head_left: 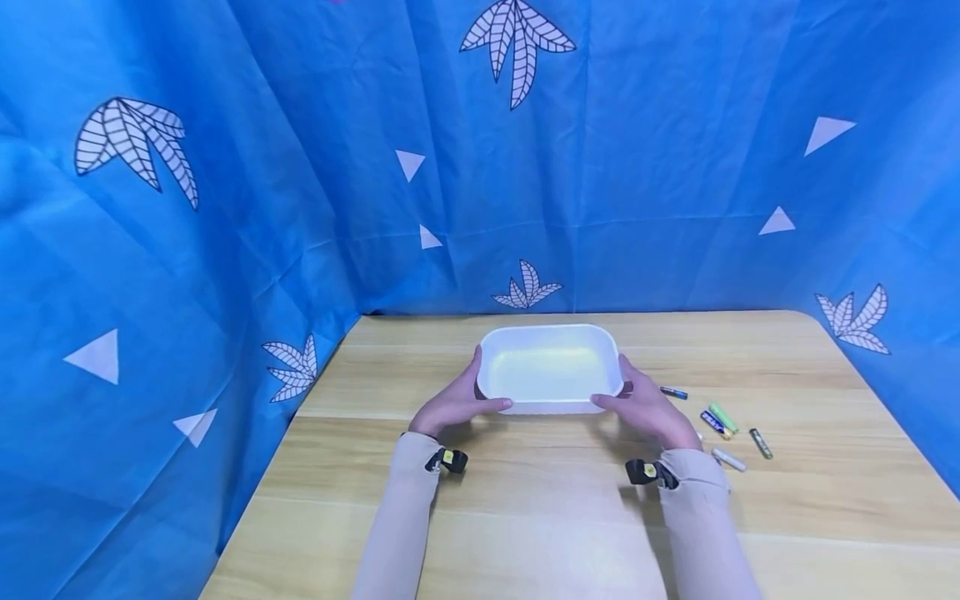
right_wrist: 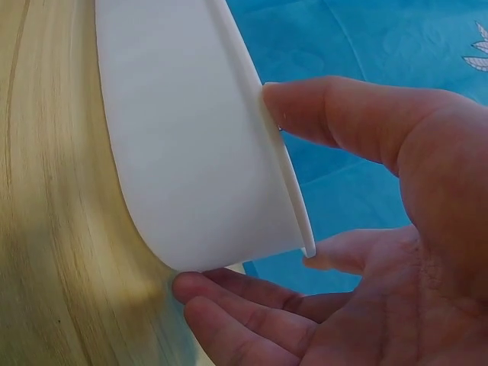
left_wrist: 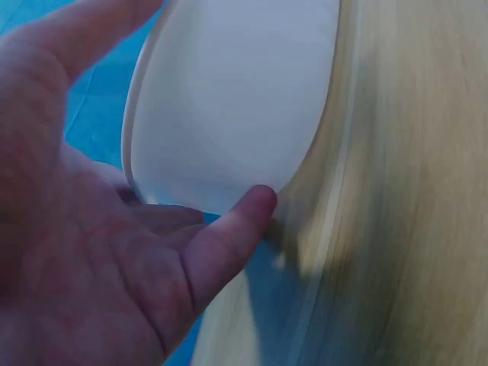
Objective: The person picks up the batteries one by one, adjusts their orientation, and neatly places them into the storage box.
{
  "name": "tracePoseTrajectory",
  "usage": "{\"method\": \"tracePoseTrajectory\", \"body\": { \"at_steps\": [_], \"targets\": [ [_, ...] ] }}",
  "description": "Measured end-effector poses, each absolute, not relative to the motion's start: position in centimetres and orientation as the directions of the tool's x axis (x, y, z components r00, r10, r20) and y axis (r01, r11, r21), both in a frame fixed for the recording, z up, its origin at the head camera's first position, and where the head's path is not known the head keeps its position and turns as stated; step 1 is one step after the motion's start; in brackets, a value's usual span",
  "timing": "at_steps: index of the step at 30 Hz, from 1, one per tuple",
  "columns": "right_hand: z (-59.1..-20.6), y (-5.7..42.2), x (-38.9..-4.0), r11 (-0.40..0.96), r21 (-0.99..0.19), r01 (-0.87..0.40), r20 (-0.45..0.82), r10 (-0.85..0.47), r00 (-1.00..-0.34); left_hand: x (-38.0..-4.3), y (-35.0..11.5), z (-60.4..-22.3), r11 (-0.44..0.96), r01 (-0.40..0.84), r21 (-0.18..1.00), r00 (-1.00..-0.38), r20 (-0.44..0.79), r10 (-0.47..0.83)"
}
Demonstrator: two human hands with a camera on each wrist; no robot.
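An empty white plastic box (head_left: 551, 367) with rounded corners and a thin rim is held between both hands near the middle of the table. At its left end my left hand (head_left: 453, 404) grips it, the thumb over the near rim. My right hand (head_left: 649, 410) holds the opposite end, its thumb also on the near rim. In the right wrist view, fingertips (right_wrist: 200, 288) touch the lower edge of the box's white wall (right_wrist: 183, 137). The left wrist view shows a digit (left_wrist: 236, 229) against the box's end (left_wrist: 229, 114). Whether its underside touches the table cannot be told.
Right of the right hand lie several loose batteries: a green one (head_left: 723, 417), a blue-and-gold one (head_left: 715, 423), a dark one (head_left: 761, 443), a white one (head_left: 729, 459) and a blue-black one (head_left: 674, 392). A blue patterned curtain (head_left: 637, 167) surrounds the wooden table (head_left: 525, 533).
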State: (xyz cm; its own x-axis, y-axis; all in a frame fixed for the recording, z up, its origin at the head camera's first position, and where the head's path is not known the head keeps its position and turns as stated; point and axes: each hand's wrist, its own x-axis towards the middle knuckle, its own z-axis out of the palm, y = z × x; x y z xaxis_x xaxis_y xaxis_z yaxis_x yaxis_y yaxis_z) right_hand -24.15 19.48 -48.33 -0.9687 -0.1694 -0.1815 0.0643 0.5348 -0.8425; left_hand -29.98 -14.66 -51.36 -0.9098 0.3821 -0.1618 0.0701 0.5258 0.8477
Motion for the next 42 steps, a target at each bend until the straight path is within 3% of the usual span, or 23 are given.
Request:
{"method": "tracePoseTrajectory", "body": {
  "at_steps": [10,42],
  "targets": [
    [-48.29,19.60,-24.18,0.534,-0.844,0.058,-0.178,-0.176,-0.968,-30.39,-14.79,-51.41,0.458,0.124,0.880,-0.917,-0.075,0.392],
    [-48.55,20.34,-24.37,0.529,-0.846,0.061,-0.180,-0.177,-0.968,-30.15,-14.67,-51.33,0.483,0.076,0.873,-0.926,-0.118,0.359]
  ]
}}
